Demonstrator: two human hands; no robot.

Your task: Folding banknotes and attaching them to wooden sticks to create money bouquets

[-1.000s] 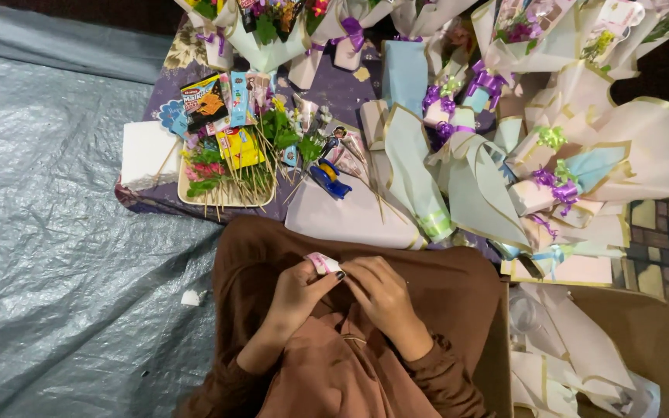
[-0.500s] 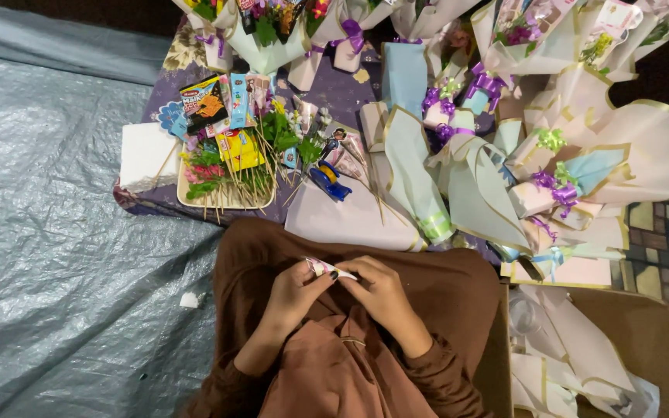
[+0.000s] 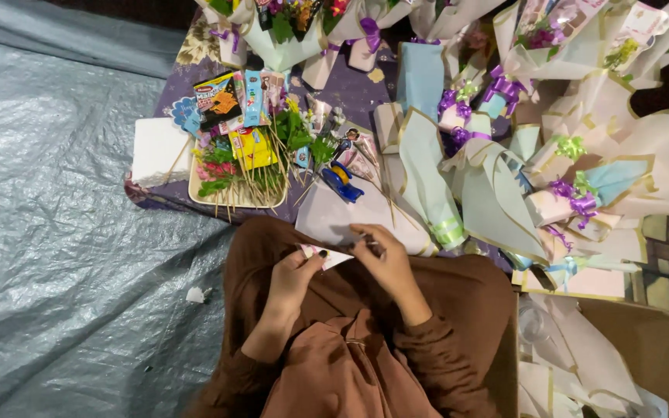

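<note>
Head view. The left hand (image 3: pixel 292 275) pinched a small folded paper piece (image 3: pixel 325 255) over the brown-clad lap; the right hand (image 3: pixel 385 259) met its far end, fingers closed on it. Ahead lay a tray (image 3: pixel 195 193) of skewered decorations, a blue tape dispenser (image 3: pixel 341 182) and wrapped bouquets (image 3: pixel 497 193) — all on a purple cloth (image 3: pixel 358 89) — beside a grey tarp (image 3: pixel 56 232).

The right hand (image 3: pixel 385 259) hides whatever, perhaps tape, its grip pinches.
</note>
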